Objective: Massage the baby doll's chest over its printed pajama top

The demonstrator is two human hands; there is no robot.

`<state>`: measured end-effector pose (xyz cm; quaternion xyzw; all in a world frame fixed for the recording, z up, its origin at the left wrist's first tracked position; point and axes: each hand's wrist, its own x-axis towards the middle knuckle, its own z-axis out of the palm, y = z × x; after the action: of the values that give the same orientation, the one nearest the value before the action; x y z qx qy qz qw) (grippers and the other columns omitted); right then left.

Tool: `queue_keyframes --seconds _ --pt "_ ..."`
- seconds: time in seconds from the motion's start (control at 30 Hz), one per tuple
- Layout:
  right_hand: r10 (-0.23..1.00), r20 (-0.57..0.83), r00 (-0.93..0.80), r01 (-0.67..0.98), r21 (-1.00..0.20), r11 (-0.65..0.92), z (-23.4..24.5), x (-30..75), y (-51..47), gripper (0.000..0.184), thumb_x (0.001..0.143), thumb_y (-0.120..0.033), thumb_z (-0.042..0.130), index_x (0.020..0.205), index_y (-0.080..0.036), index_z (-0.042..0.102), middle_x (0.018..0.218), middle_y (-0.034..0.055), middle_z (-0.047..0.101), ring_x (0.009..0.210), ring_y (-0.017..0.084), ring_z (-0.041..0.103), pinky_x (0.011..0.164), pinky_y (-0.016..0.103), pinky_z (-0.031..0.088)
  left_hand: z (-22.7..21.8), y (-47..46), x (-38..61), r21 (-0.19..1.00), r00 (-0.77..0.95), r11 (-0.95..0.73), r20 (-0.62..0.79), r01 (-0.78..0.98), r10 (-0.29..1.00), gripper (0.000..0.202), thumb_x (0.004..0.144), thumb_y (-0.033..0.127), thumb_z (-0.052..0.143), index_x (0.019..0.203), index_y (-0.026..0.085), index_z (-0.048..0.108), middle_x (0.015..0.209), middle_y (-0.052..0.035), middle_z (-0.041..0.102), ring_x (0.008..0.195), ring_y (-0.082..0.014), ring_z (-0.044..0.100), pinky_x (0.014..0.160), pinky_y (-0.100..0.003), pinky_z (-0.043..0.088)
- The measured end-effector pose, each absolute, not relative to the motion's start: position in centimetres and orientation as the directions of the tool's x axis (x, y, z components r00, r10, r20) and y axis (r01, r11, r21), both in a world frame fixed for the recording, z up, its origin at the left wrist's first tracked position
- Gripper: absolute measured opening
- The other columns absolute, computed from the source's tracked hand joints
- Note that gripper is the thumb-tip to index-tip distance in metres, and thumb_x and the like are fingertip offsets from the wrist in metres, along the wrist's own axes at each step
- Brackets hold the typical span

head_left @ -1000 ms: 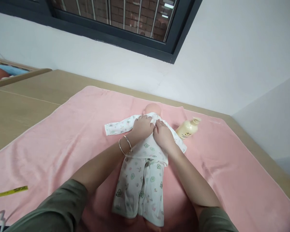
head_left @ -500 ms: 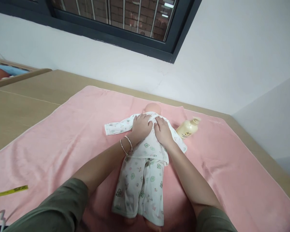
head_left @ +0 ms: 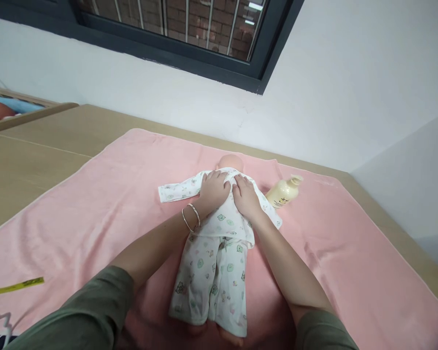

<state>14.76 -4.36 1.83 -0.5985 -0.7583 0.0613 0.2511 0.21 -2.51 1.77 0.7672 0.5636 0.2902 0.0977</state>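
Note:
A baby doll [head_left: 224,223] in a white printed top and trousers lies on a pink blanket [head_left: 131,165], its head toward the wall and its face out of sight. My left hand [head_left: 214,190] rests flat on the left side of its upper body, fingers stretched out. Beside it, my right hand [head_left: 246,195] lies flat on the right side, also open. The two thumbs are close to each other. A pale yellow pump bottle [head_left: 283,192] lies tilted just right of the doll, near its right sleeve.
The blanket covers a wooden table [head_left: 51,129] set against a white wall [head_left: 332,87]. Above is a dark-framed window [head_left: 204,63]. A yellow strip [head_left: 14,287] and a white cord [head_left: 0,318] lie at the lower left. A wooden-edged bed [head_left: 32,113] stands at the far left.

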Motion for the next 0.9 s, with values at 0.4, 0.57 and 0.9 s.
queue_keyframes --seconds 0.4,0.57,0.9 --pt "0.931 0.286 -0.224 0.86 -0.392 0.328 2.8 15.8 -4.2 0.052 0.099 -0.031 0.038 0.145 -0.012 0.054 0.149 0.0171 0.058 0.14 0.031 0.05 0.117 0.048 0.039 1.9 -4.4 1.0 0.346 0.239 -0.358 0.341 0.867 0.909 0.046 0.103 0.028 0.037 0.141 0.01 0.055 0.146 -0.021 0.057 0.141 -0.034 0.047 0.115 -0.05 0.039" --pt "0.957 0.252 -0.144 0.901 -0.366 0.232 3.8 14.8 -5.0 0.045 0.1 -0.028 0.038 0.137 -0.015 0.06 0.136 0.0149 0.067 0.13 0.031 0.057 0.11 0.044 0.042 2.3 -4.0 0.6 0.398 0.244 -0.362 0.318 0.843 0.916 0.044 0.1 0.028 0.041 0.138 0.012 0.058 0.143 -0.0188 0.06 0.138 -0.0324 0.049 0.116 -0.047 0.039" --pt "0.979 0.201 -0.031 0.967 -0.243 0.08 5.5 12.0 -8.2 0.033 0.1 -0.02 0.039 0.114 -0.018 0.069 0.111 0.016 0.075 0.113 0.031 0.066 0.092 0.038 0.047 3.3 -2.9 -0.4 0.423 0.198 -0.289 0.246 0.859 0.949 0.037 0.1 0.031 0.041 0.125 0.016 0.064 0.132 -0.0148 0.068 0.128 -0.0332 0.058 0.112 -0.053 0.042"
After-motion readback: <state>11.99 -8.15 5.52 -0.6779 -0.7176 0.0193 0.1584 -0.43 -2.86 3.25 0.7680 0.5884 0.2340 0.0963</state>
